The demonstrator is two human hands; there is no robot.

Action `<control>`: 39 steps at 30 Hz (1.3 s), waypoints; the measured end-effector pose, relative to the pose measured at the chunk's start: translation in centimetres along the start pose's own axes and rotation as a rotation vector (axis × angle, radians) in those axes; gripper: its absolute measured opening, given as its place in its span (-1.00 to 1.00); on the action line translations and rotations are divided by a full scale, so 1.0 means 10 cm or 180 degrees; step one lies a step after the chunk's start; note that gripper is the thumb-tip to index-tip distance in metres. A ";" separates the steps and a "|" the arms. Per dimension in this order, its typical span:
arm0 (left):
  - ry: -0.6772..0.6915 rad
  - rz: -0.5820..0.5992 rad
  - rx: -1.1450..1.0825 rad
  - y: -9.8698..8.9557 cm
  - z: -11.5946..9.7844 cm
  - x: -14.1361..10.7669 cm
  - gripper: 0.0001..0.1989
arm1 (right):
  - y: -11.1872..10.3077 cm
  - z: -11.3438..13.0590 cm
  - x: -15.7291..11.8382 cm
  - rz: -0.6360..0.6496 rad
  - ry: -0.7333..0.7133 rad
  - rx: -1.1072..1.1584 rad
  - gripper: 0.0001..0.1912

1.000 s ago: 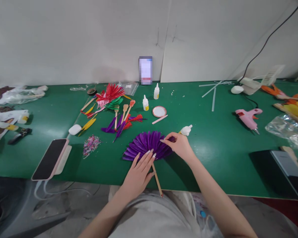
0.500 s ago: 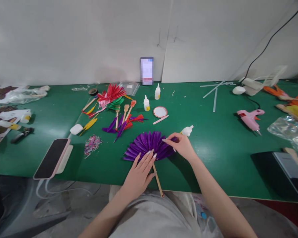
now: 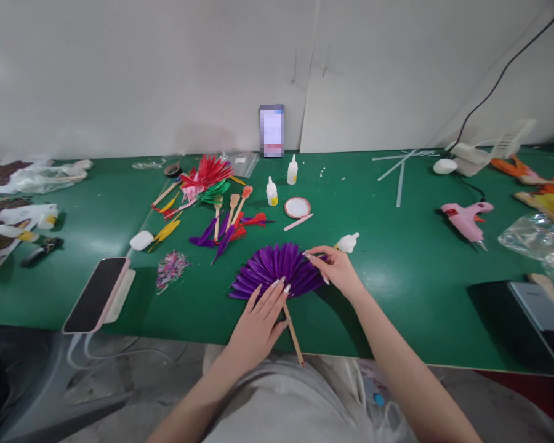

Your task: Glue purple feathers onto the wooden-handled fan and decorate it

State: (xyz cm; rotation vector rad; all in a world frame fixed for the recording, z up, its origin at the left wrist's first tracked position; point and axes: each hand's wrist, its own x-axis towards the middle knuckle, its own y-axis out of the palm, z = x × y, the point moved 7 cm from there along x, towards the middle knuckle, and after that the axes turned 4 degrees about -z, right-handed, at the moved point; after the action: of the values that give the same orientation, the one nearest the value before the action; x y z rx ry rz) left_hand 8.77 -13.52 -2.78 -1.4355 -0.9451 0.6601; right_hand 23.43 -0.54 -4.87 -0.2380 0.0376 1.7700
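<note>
A purple feather fan (image 3: 263, 267) lies spread on the green table, its thin wooden handle (image 3: 294, 337) pointing toward me. My left hand (image 3: 261, 320) rests flat over the fan's base, fingers stretched out, the thumb beside the handle. At the fan's right side, my right hand (image 3: 335, 269) has thumb and forefinger pinched at the edge of a purple feather. Just beyond that hand a white glue bottle (image 3: 348, 243) lies on its side, partly hidden. Where the feathers join the handle is covered by my left fingers.
Two upright glue bottles (image 3: 272, 192), a round white dish (image 3: 298, 207) and a pink stick (image 3: 298, 222) are behind the fan. Loose feathers and wooden sticks (image 3: 233, 209) lie left of them. A pink glue gun (image 3: 466, 221) is at right, a phone (image 3: 96, 295) at left.
My right hand's fingertips have shifted slightly to the right along the fan's feathers. The left hand stays in place on the fan's base.
</note>
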 end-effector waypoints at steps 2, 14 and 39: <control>0.0000 -0.0011 -0.0017 0.00 0.00 0.00 -0.46 | 0.00 0.00 0.00 -0.0072 -0.0003 -0.0030 -0.68; -0.0022 -0.0023 -0.0020 0.02 0.00 0.00 -0.45 | 0.14 -0.02 -0.06 -0.0053 0.0155 0.0025 -0.41; -0.0004 -0.0062 0.0002 0.02 0.01 0.02 -0.46 | 0.07 0.06 -0.04 -0.0253 -0.0381 -0.0531 -0.62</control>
State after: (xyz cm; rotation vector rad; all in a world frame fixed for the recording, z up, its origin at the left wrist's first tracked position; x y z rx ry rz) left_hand 8.82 -13.30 -2.92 -1.4237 -0.9587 0.6469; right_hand 22.73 -0.99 -4.28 -0.2500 -0.2037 1.7065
